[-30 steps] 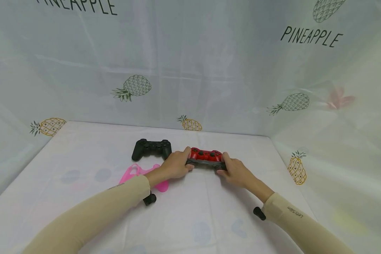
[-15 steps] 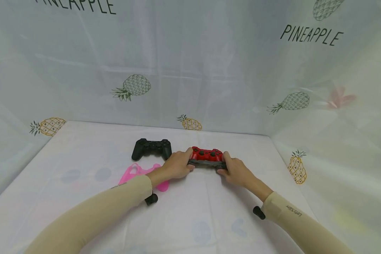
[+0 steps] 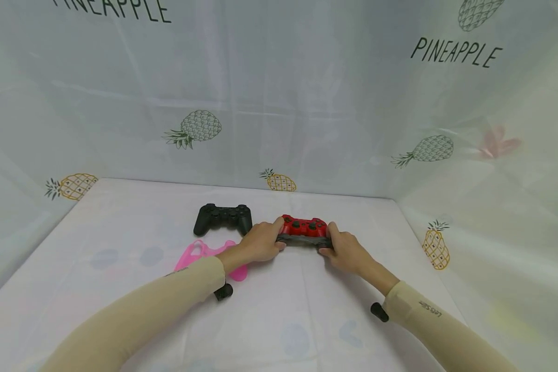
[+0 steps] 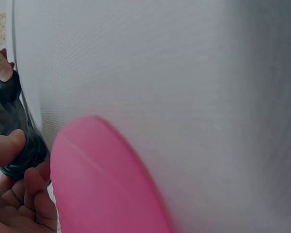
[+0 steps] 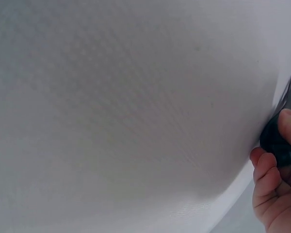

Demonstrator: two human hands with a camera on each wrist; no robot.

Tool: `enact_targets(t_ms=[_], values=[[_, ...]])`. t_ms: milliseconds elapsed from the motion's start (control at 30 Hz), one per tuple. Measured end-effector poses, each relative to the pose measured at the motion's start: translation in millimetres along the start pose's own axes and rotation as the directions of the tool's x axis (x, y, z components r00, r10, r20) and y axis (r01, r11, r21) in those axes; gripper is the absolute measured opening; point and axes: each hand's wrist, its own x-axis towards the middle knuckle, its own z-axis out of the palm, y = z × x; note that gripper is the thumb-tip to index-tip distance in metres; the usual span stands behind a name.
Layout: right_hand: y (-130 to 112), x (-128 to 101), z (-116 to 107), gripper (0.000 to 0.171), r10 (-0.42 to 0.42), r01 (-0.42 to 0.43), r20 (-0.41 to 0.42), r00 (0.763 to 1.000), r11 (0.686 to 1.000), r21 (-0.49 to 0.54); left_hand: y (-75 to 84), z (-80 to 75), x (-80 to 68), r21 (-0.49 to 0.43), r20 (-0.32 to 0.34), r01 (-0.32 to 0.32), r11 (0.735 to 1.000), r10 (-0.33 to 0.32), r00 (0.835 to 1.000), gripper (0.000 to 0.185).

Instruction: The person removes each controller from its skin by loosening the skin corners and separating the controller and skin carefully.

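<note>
In the head view, my left hand (image 3: 260, 242) grips one end of a red game controller (image 3: 302, 227), and my right hand (image 3: 346, 251) grips the other end. Dark, rubbery cover material (image 3: 302, 239) runs along the controller's near side, between both hands. The left wrist view shows a thumb pressing this glossy dark cover (image 4: 7, 114), with curled fingers beneath it. At the right edge of the right wrist view, thumb and fingers pinch the dark end (image 5: 276, 143). Hands hide both ends of the controller.
A black game controller (image 3: 223, 217) lies left of the red one, farther back. Under my left forearm is a pink, soft-looking cover (image 3: 207, 251) with an opening, partly hidden. A pineapple-print sheet (image 3: 307, 113) hangs behind the white-covered table (image 3: 269, 320).
My left hand and the red controller have shifted very slightly to the right. The right hand has stayed almost in place, and both hands keep their grip. The black controller has not moved.
</note>
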Motion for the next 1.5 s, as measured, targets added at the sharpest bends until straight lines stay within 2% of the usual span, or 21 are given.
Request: enact_targets(t_ms=[233, 500, 733, 1500], values=[[-1, 1, 1, 0.041, 0.011, -0.011, -0.015, 1.0, 1.0, -0.005, 1.8, -1.4, 0.4, 0.01, -0.002, 0.01, 1.0, -0.01, 1.0, 0.032], [-3, 1, 0, 0.039, 0.053, -0.053, 0.021, 0.998, 0.999, 0.004, 0.8, -1.2, -1.0, -0.003, -0.01, -0.005, 1.0, 0.005, 1.0, 0.03], [-3, 2, 0, 0.04, 0.069, -0.069, 0.013, 0.998, 0.998, -0.009, 0.2, 0.7, 1.9, 0.021, 0.004, -0.001, 1.0, 0.0, 1.0, 0.031], [-10, 0, -1, 0.039, 0.123, -0.123, -0.001, 0.992, 0.992, -0.024, 0.6, 8.4, 3.3, 0.021, -0.038, 0.021, 1.0, -0.02, 0.999, 0.03]])
